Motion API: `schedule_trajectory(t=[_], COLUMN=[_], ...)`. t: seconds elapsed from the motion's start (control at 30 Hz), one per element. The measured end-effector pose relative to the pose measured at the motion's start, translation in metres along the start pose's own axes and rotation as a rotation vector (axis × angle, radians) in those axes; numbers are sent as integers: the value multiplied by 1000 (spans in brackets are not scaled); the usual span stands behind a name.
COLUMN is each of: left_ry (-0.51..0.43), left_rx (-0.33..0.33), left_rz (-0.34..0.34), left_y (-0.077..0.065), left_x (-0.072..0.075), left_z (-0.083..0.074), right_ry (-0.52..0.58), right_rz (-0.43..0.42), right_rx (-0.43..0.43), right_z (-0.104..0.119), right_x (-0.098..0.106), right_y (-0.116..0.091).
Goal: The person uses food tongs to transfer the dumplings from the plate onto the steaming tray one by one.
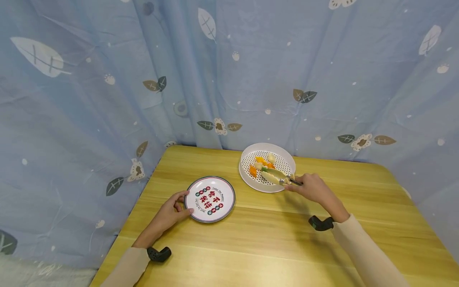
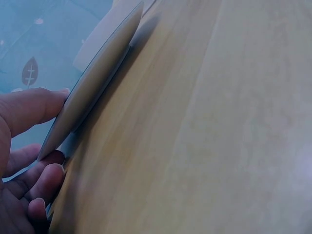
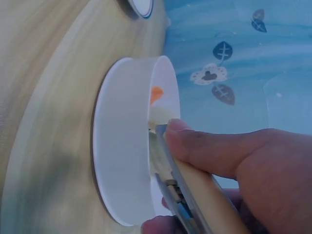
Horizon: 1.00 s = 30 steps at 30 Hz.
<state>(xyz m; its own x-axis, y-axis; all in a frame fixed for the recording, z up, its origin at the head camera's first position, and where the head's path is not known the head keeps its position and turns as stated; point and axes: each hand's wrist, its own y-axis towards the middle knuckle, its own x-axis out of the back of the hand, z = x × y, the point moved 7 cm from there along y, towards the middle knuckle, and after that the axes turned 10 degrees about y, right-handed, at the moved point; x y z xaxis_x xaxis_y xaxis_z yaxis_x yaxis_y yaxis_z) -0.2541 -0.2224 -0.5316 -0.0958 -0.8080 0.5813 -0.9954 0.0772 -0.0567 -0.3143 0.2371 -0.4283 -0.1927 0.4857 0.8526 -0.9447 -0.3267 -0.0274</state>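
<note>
My left hand (image 1: 170, 211) pinches the left rim of a white plate (image 1: 226, 191) with red and green printed writing. In the left wrist view the thumb lies on the plate's upper side, the other fingers underneath. My right hand (image 1: 312, 189) grips food tongs (image 1: 276, 174) with cream tips and metal arms. The tips reach down into a round white basket (image 1: 245, 174) with a perforated bottom, beside a small green piece (image 1: 264, 169). In the basket lie an orange piece (image 1: 253, 171), a yellow piece (image 1: 259, 160), and a whitish rounded piece (image 1: 271, 158), among others.
A wooden table (image 1: 251, 251) carries the plate and the basket, with the basket near the back edge and the plate to its front left. A blue patterned curtain (image 1: 258, 71) hangs behind and to the left. Each wrist wears a black camera mount (image 1: 320, 223).
</note>
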Motion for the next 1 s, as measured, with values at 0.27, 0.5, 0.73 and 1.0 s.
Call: schedule_trajectory(t=[0.27,0.5,0.73,1.0], left_ry=[1,0,-7,-10], left_rx=[-15,-24,-25,1], left_rz=[-3,1,4,12], left_y=[1,-1,-2,-3], left_x=[-1,0,1,1], left_z=[-1,-4,-4,-3], right_ry=[-9,-12,18,47], right_rz=[11,-80,-209,-293], right_rx=[-29,-7,33,112], right_z=[-2,-2,4,17], right_x=[0,5,9,1], right_y=[1,-5,-13,-23])
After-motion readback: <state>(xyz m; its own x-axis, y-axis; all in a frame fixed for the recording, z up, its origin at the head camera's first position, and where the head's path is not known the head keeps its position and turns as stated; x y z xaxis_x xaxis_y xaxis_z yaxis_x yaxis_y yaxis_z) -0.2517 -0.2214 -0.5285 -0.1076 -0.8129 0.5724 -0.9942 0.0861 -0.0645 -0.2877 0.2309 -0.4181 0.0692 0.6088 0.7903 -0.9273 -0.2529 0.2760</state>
